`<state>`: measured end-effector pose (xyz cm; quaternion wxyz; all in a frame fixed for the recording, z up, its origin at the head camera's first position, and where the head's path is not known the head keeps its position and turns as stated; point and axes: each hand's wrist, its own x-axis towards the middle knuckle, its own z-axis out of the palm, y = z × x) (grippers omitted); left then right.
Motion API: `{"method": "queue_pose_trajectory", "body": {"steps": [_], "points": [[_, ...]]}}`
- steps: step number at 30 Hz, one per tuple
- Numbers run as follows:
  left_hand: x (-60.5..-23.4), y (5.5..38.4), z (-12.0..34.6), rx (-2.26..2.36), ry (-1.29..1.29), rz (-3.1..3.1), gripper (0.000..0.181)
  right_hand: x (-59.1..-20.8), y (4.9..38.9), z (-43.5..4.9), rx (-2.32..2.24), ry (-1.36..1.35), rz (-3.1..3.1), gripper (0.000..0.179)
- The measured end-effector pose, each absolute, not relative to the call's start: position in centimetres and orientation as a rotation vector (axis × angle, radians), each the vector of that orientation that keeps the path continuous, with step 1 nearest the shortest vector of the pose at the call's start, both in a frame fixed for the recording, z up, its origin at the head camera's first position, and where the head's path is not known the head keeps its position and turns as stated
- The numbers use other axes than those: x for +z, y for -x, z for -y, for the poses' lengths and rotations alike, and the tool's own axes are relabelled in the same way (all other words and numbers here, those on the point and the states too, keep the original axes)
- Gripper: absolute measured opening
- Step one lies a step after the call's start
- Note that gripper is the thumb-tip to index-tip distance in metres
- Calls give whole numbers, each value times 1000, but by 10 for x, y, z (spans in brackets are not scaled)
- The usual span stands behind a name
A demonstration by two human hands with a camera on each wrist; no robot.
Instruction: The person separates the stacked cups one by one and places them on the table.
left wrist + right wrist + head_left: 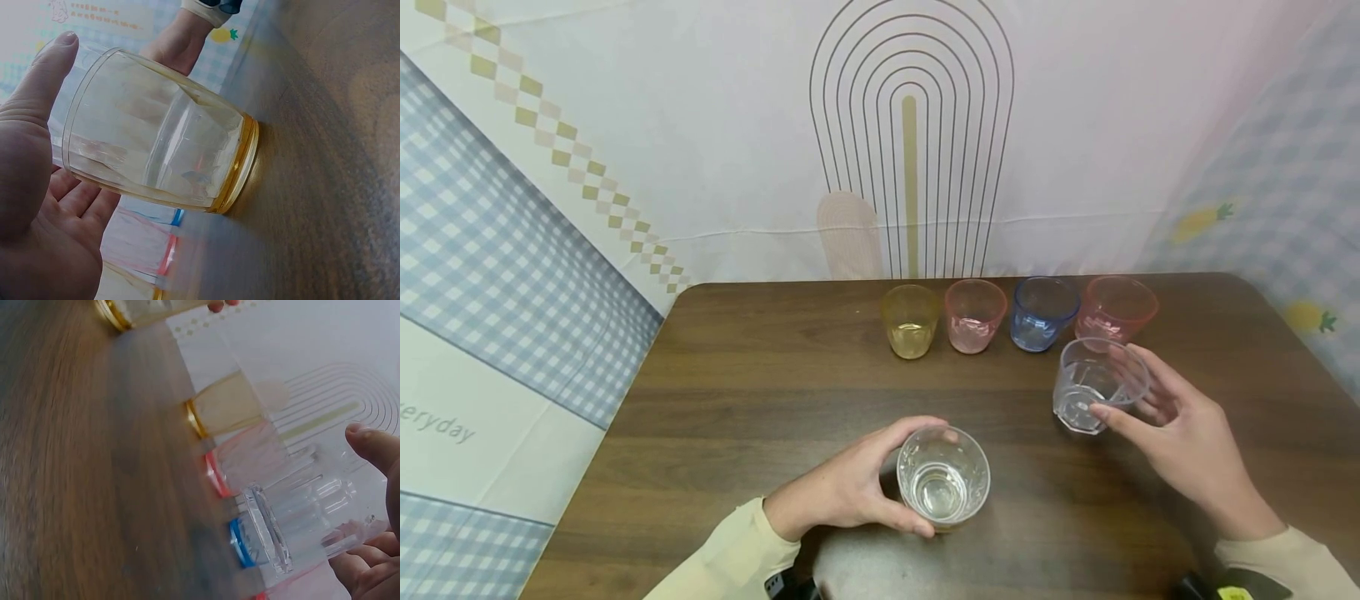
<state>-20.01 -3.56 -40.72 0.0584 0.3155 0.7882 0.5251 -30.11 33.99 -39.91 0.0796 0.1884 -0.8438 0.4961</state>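
My left hand (857, 479) grips a pale yellow-based cup (240, 165), thumb on the near side and fingers behind. A clear cup (943, 483) appears nested inside it, its rim standing out past the outer one. Whether the yellow base touches the table cannot be told. To the right, my right hand (1187, 433) holds another clear cup (1093, 396) with a faceted base, between thumb and fingers. In the right wrist view this cup's base (269, 528) hangs clear of the tabletop, in front of the back row.
Along the table's back edge stand a yellow cup (911, 321), a pink cup (974, 317), a blue cup (1043, 315) and a red-pink cup (1116, 307), close together. The brown wooden table (737, 375) meets a patterned cloth (722, 142) behind.
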Motion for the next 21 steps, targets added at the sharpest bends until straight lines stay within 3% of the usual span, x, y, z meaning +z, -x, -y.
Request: {"method": "queue_pose_trajectory", "body": {"steps": [13, 21], "points": [[-408, 201, 36, 1583, -951, -2397, 102, -413, 316, -357, 1491, -466, 2546, 76], [-408, 200, 36, 1585, -950, -2391, 103, -420, 324, -367, 1553, -401, 2522, 80]]}}
